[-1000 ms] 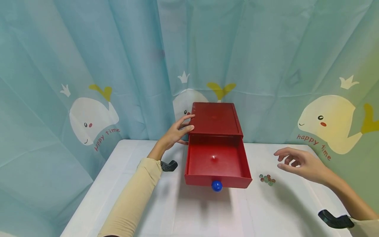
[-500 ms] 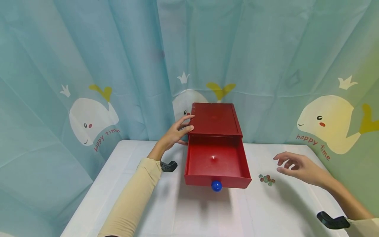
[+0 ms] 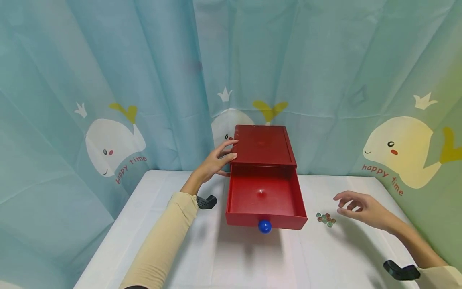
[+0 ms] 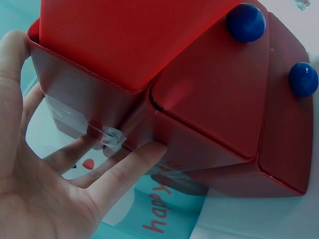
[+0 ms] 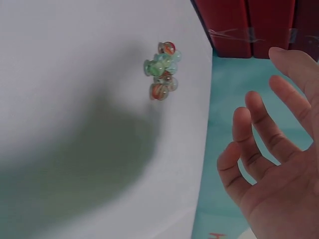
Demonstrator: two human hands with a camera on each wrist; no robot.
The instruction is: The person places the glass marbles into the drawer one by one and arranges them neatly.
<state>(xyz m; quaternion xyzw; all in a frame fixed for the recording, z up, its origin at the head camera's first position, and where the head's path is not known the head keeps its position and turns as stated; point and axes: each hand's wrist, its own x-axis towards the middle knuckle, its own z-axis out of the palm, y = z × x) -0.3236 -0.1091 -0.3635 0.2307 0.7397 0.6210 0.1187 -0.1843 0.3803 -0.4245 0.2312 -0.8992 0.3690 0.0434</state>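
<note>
A red drawer unit (image 3: 262, 144) stands at the back of the table, its top drawer (image 3: 265, 196) pulled out with a blue knob (image 3: 265, 226) in front. Nothing shows inside that drawer. My left hand (image 3: 213, 161) rests on the unit's left side, thumb and fingers spread, as the left wrist view also shows. To the right of the unit lies a small cluster of glass marbles (image 3: 326, 219), clear with green and orange-red swirls. My right hand (image 3: 368, 208) hovers right of the marbles, fingers loosely bent, touching nothing.
Below the pulled-out drawer, two closed drawers with blue knobs (image 4: 303, 79) show in the left wrist view. Clear tape (image 4: 112, 138) runs along the unit's side. A blue-green curtain (image 3: 173, 80) hangs behind the white table (image 3: 180, 249).
My right hand has sunk slightly toward the table and a little nearer to me. The left hand, drawer unit and marbles stay where they were.
</note>
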